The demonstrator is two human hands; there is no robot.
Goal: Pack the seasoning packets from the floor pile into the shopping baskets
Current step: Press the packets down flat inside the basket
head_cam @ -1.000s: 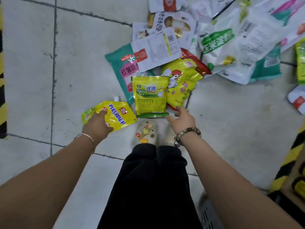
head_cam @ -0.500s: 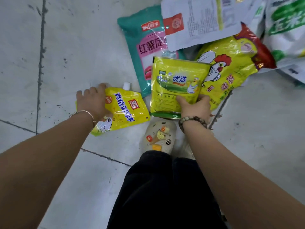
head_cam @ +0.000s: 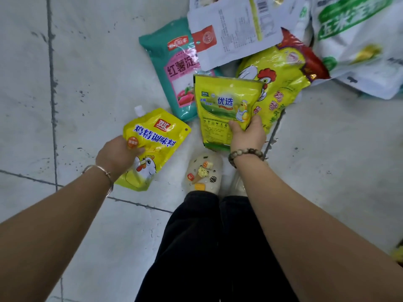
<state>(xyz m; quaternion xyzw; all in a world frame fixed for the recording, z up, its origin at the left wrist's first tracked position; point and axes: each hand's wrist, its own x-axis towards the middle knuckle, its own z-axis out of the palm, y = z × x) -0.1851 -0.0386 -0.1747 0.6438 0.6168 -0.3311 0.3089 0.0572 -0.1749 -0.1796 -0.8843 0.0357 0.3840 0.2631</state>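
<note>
Above the floor (head_cam: 87, 62), the left grip (head_cam: 117, 155) curls round a spouted pouch (head_cam: 157, 136) reading "鸡精调味料"; the right grip (head_cam: 247, 136) pinches a yellow packet (head_cam: 220, 105) marked "优选", beside a teal bag (head_cam: 174, 68) lettered "红薯淀".

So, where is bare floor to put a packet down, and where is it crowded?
Bare tile lies left of the spouted yellow pouch and teal starch bag, and right of the chicken-print bag, below the white bag. Crowded: the overlapping pile above the green-yellow packet.
</note>
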